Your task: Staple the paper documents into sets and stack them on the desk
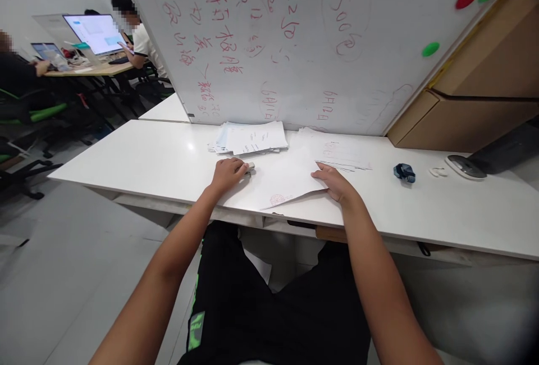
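My left hand (228,176) is closed over a small pale-grey stapler (251,167) on the desk, with most of it hidden under the palm and only its end showing. My right hand (334,182) grips the right edge of white paper sheets (290,179), thumb on top and fingers beneath. These sheets are slightly raised near the desk's front edge, and a round red stamp shows at their lower left corner. Their left part lies close to the stapler; I cannot tell whether they touch.
Behind the hands lie a paper stack (256,137) and another pile (345,149) on the white desk (138,157). A whiteboard (295,73) stands at the back. To the right are a dark blue object (405,173), a mouse (465,167) and cardboard boxes (455,123). Two people sit far left.
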A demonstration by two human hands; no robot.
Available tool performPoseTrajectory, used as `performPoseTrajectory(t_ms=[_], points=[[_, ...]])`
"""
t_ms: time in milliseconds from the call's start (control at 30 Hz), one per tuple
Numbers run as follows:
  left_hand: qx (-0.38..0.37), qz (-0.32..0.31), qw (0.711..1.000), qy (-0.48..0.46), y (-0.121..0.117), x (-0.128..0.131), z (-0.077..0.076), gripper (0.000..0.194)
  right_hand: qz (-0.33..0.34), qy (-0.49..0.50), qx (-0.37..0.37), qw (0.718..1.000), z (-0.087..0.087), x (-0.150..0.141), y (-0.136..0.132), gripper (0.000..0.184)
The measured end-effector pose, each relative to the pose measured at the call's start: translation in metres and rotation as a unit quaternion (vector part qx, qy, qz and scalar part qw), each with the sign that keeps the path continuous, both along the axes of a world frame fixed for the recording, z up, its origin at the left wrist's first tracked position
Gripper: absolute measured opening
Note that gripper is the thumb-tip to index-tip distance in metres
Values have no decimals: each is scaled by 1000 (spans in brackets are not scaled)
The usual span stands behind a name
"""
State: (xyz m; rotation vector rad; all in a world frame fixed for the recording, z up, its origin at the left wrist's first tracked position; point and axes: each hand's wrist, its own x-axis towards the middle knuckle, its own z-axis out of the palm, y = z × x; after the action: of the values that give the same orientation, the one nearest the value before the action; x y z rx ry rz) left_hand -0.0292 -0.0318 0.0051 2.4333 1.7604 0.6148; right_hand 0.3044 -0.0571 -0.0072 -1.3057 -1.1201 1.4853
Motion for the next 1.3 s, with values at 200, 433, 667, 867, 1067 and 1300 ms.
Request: performPoseTrajectory(t_ms=[200, 433, 667, 867, 1067, 1300], points=[[-60, 22, 997, -52, 8, 3, 19, 50, 12, 5, 14, 1000, 5, -1, -4, 41], [-62, 39, 996, 46, 40, 38, 23, 43, 2, 3, 22, 1000, 0, 1, -2, 40], [-45, 28, 997, 56, 45, 42, 4, 32, -12, 11, 4, 1000, -4, 2, 3, 43], [-68, 31, 996, 56, 47, 43, 5, 31, -16, 5, 5, 1000, 0, 0, 1, 42], [-78, 29, 995, 62, 45, 44, 9, 32, -20, -2, 5, 1000, 5, 0, -3, 41], [-180, 34, 980, 77, 43, 48, 14, 34, -20, 1, 10, 1000, 3, -1, -4, 39]])
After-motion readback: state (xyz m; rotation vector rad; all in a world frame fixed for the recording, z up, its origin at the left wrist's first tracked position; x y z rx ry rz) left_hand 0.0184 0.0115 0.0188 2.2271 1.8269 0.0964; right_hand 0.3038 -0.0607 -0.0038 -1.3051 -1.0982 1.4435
